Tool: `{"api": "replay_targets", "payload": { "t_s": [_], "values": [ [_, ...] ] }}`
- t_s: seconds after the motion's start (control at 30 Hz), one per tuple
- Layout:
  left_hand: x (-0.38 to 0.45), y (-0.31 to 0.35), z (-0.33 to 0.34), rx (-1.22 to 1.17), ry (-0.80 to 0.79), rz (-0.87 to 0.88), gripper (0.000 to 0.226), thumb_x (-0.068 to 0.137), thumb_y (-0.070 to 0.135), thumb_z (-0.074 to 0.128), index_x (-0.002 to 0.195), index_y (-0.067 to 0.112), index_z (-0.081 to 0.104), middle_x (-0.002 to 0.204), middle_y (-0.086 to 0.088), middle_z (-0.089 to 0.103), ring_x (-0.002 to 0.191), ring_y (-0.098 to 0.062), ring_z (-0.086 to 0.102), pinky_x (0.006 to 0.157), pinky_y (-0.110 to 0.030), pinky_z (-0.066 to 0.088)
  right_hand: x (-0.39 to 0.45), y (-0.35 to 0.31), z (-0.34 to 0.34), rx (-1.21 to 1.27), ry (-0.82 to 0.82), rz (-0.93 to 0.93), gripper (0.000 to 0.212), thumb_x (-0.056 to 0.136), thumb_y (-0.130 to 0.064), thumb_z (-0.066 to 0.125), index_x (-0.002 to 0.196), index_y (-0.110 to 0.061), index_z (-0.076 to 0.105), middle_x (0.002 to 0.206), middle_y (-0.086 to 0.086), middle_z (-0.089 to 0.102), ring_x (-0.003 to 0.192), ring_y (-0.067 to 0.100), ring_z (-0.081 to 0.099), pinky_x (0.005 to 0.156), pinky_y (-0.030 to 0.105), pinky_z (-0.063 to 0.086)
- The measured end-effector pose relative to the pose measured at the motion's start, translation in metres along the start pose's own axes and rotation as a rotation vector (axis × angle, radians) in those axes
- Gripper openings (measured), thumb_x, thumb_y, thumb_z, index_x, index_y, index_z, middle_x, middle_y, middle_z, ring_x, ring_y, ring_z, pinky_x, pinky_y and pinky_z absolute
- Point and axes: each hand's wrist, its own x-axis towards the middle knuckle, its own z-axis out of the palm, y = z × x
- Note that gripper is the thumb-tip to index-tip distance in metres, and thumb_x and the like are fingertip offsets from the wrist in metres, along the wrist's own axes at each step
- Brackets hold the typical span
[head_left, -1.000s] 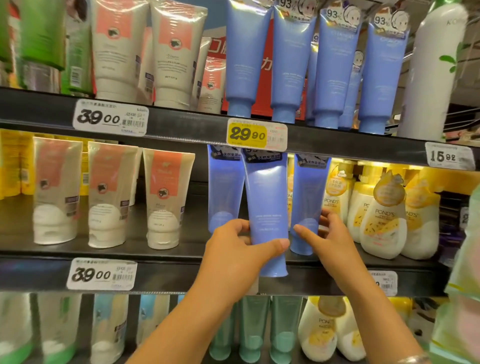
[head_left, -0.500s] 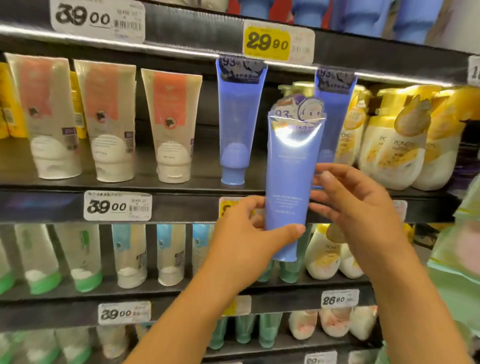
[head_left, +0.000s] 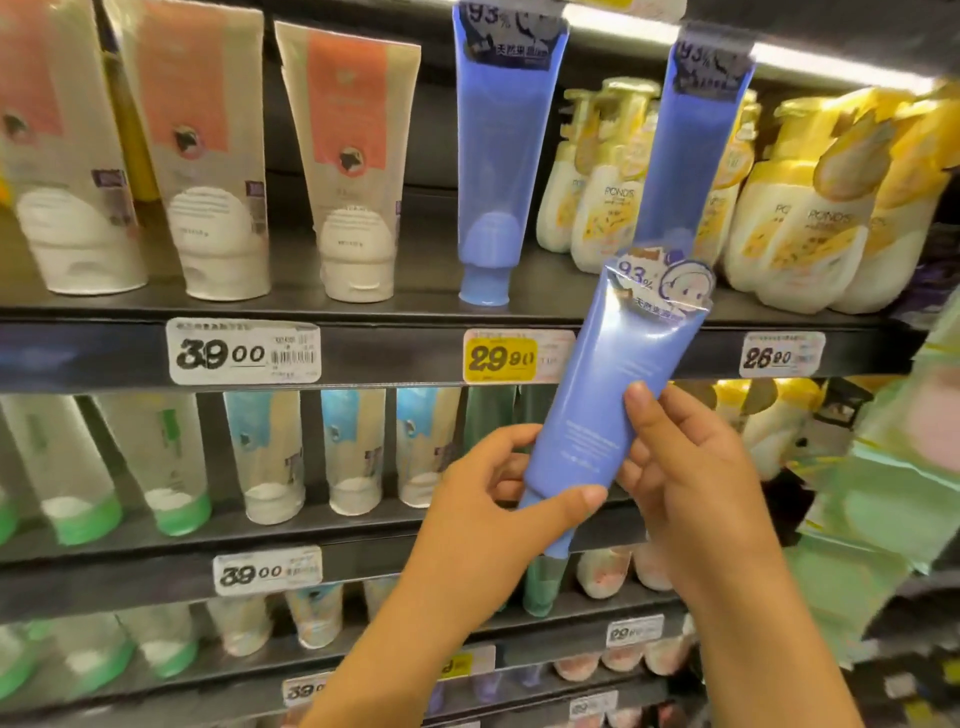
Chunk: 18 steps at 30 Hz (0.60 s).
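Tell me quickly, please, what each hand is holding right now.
Left hand: closed on the blue tube, near its cap.
Right hand: closed on the same blue tube.

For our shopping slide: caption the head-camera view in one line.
Left hand and right hand hold a tilted blue tube, cap down, before shop shelves and a yellow price tag.

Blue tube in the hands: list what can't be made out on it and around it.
Head view, blue tube: the small print on its front is too small and blurred.
Its cap: mostly covered by the left hand.
Fingers of the right hand behind the tube: hidden by it.
The yellow price tag: right part covered by the tube, last digit blurred.
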Motion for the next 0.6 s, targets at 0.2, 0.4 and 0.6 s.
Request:
{"api": "replay_targets", "payload": {
  "t_s": [0.2, 0.4, 0.6],
  "values": [
    [-0.02, -0.018, -0.011, -0.182, -0.042, -0.165, 0.045, 0.059, 0.039, 0.085, 0.099, 0.026, 0.068, 0.093, 0.002, 0.072, 0.074, -0.009, 0.067, 0.063, -0.015, 0.049, -0.025, 0.018, 0.011, 0.061, 0.112, 0.067, 0.023, 0.078, -0.028, 0.057, 0.09, -0.013, 0.069, 0.088, 0.008, 0.073, 0.076, 0.019, 0.07, 0.06, 0.026, 0.057],
    [-0.039, -0.03, -0.03, -0.69, -0.125, -0.457, 0.044, 0.058, 0.035, 0.072, 0.091, 0.005, 0.073, 0.086, -0.019, 0.071, 0.068, -0.028, 0.068, 0.06, -0.032, 0.057, -0.043, 0.032, 0.025, 0.07, 0.164, 0.094, 0.028, 0.079, -0.03, 0.055, 0.096, -0.012, 0.067, 0.084, 0.003, 0.074, 0.074, 0.013, 0.07, 0.061, 0.023, 0.056],
    [-0.06, -0.045, -0.048, -1.013, -0.214, -0.643, 0.039, 0.07, 0.03, 0.064, 0.095, 0.001, 0.074, 0.099, -0.028, 0.066, 0.063, -0.03, 0.067, 0.058, -0.033, 0.058, -0.065, 0.045, 0.04, 0.08, 0.188, 0.108, 0.026, 0.078, -0.027, 0.055, 0.096, -0.01, 0.066, 0.078, 0.001, 0.073, 0.067, 0.01, 0.069, 0.057, 0.021, 0.055]
  ]
}}
